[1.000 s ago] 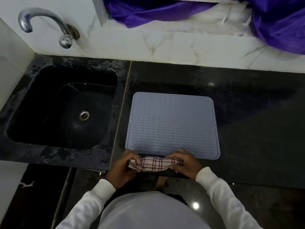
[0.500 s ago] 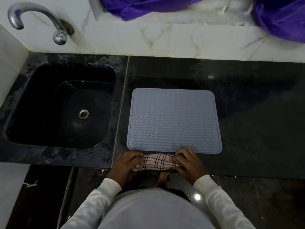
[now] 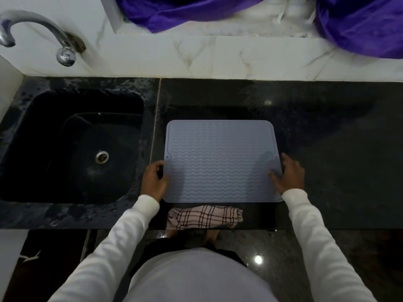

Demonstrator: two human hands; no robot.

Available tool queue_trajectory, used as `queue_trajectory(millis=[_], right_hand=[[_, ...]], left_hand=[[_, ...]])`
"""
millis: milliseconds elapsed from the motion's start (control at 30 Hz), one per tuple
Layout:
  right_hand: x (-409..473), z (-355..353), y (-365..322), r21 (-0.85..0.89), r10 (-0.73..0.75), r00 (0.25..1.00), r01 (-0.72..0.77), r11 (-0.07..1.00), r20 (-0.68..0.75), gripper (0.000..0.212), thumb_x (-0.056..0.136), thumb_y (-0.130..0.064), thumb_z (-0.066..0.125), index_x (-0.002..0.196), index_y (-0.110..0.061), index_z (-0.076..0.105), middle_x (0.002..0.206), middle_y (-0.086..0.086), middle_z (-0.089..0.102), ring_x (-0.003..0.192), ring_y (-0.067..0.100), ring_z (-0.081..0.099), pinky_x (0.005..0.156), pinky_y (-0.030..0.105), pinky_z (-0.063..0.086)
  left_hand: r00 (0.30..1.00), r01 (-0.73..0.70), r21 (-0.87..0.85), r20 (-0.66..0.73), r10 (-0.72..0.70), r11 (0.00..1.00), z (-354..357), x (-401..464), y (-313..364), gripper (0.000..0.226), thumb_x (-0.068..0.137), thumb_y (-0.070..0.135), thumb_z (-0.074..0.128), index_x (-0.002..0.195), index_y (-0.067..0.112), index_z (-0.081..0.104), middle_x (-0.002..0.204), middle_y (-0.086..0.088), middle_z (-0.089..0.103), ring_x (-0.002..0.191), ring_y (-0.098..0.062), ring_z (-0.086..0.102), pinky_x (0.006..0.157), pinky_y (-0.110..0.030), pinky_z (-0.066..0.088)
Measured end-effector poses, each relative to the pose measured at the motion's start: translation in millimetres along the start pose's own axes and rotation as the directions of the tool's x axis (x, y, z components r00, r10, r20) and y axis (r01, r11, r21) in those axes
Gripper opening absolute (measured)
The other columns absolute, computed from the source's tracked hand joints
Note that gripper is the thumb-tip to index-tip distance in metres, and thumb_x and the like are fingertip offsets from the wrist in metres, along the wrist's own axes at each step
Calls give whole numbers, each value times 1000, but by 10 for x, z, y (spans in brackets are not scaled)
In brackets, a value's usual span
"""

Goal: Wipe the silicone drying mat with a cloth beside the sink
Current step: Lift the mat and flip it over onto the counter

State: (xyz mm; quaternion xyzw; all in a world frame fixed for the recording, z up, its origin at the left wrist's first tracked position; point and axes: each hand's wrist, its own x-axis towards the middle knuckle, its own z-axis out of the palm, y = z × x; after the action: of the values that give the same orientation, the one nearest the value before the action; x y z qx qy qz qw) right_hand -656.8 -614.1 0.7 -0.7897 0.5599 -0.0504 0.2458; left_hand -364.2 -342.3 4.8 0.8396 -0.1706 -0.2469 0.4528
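Dark stone counter (image 3: 327,162) runs below a white marble wall, with a black sink (image 3: 72,147) set in at the left and a chrome tap (image 3: 43,33) above it. Just right of the sink lies the grey ribbed mat (image 3: 220,158), flat on the counter. The left hand (image 3: 154,179) pinches the mat's left edge, thumb on top, and the right hand (image 3: 287,175) grips its right edge the same way. A checked cloth (image 3: 205,216) sits bunched at the near counter edge, just beside the mat, touched by neither hand. Purple fabric (image 3: 359,25) hangs over the far ledge.
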Motion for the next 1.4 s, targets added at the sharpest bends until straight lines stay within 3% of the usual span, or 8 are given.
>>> queue_trajectory(millis=[133, 300, 567, 700, 833, 967, 1200, 1400], right_hand=[[201, 51, -146, -14, 247, 969, -246, 969, 32, 76, 86, -26, 67, 149, -13, 27, 144, 23, 34, 132, 43, 31, 107, 50, 29], [368, 18, -231, 241, 331, 941, -339, 909, 76, 32, 89, -11, 57, 120, -6, 62, 121, 17, 60, 111, 40, 56, 92, 40, 43], [36, -152, -343, 356, 83, 996, -94, 930, 44, 27, 99, -12, 41, 125, -20, 44, 108, 2, 50, 95, 23, 50, 83, 37, 40], [-6, -200, -330, 437, -26, 1000, 29, 899, -12, 35, 97, -4, 42, 127, -22, 47, 118, 1, 52, 103, 21, 50, 88, 35, 39], [68, -225, -365, 431, -213, 975, 221, 875, -67, 45, 89, 15, 48, 110, -22, 63, 122, 4, 57, 113, 20, 52, 102, 37, 42], [228, -369, -498, 492, -220, 975, 208, 845, -33, 45, 94, 7, 46, 118, -27, 63, 132, 1, 54, 120, 16, 49, 105, 30, 35], [534, -637, -830, 635, -237, 972, 190, 749, -12, 38, 97, 4, 44, 123, -18, 63, 131, -4, 55, 112, -13, 50, 101, 17, 33], [962, -762, -1106, 663, -249, 968, 214, 718, -42, 40, 96, 4, 45, 128, -15, 60, 136, -5, 54, 121, -5, 48, 93, -1, 33]], left_hand=[[995, 98, 60, 23, -100, 993, 160, 394, 106, 35, 85, 2, 60, 118, 12, 60, 123, -14, 61, 109, -32, 61, 100, -43, 49], [992, 126, 25, -5, -126, 992, 201, 489, 227, 35, 83, 2, 59, 113, 20, 53, 108, -11, 64, 100, -29, 62, 93, -40, 51], [992, -118, 131, -19, 121, 984, 300, 182, 182, 56, 79, -3, 67, 128, 22, 57, 128, -5, 35, 115, -27, 52, 100, -26, 39], [994, 6, -125, -108, -20, 992, 232, 199, 276, 39, 81, -4, 70, 112, 20, 66, 133, -4, 48, 124, -14, 45, 104, -29, 39], [993, 76, -236, 106, -52, 969, 149, 274, 407, 52, 83, -9, 64, 129, 15, 60, 130, 3, 55, 130, -22, 49, 102, -28, 40], [956, 93, -185, 290, -36, 978, 40, 398, 578, 74, 86, -6, 62, 150, 18, 34, 139, 3, 43, 131, -16, 40, 96, -23, 37], [960, 32, -405, 266, 84, 914, -174, 669, 856, 80, 76, -10, 65, 147, 18, 40, 137, 5, 54, 109, 6, 60, 80, -12, 50], [965, -40, -502, 203, 163, 864, -423, 1158, 1151, 92, 55, 11, 76, 141, 18, 45, 130, 3, 60, 113, -6, 62, 87, -20, 52]])
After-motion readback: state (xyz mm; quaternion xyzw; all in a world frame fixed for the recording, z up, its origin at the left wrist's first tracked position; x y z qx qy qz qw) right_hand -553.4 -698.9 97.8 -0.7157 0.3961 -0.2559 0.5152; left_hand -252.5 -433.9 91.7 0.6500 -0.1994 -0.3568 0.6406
